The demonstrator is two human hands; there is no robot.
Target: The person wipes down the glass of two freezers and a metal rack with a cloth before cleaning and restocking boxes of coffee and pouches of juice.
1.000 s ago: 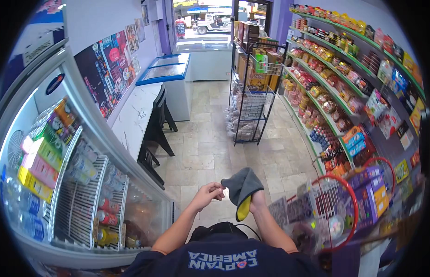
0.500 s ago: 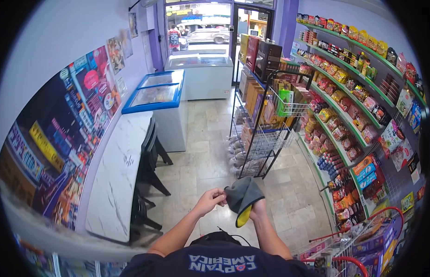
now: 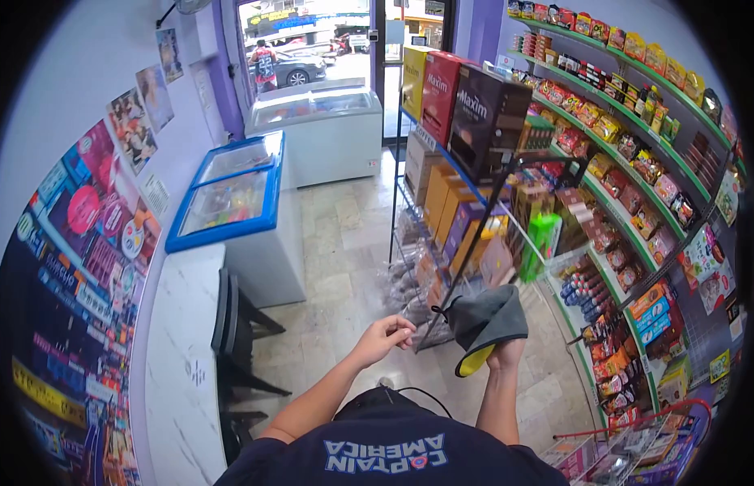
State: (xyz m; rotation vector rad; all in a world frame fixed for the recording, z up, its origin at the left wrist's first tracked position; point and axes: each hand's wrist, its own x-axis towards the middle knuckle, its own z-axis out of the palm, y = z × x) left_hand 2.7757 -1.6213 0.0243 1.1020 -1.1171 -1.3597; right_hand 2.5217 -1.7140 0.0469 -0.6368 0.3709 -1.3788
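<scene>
In the lower middle of the frame, the right hand (image 3: 505,353) is inside a grey cloth (image 3: 484,321) with a yellow underside (mitt-like, draped over the fingers). The left hand (image 3: 382,335) pinches shut just beside it, seemingly on its small loop. Looks like fitting it on; next needs a snug tug.

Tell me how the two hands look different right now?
The right hand is covered by a grey cloth with a yellow underside; the left hand is bare. The right hand is raised higher, while the left hand sits lower with fingers pinched together, apart from the cloth. Both are held out in front of the wire rack.
</scene>
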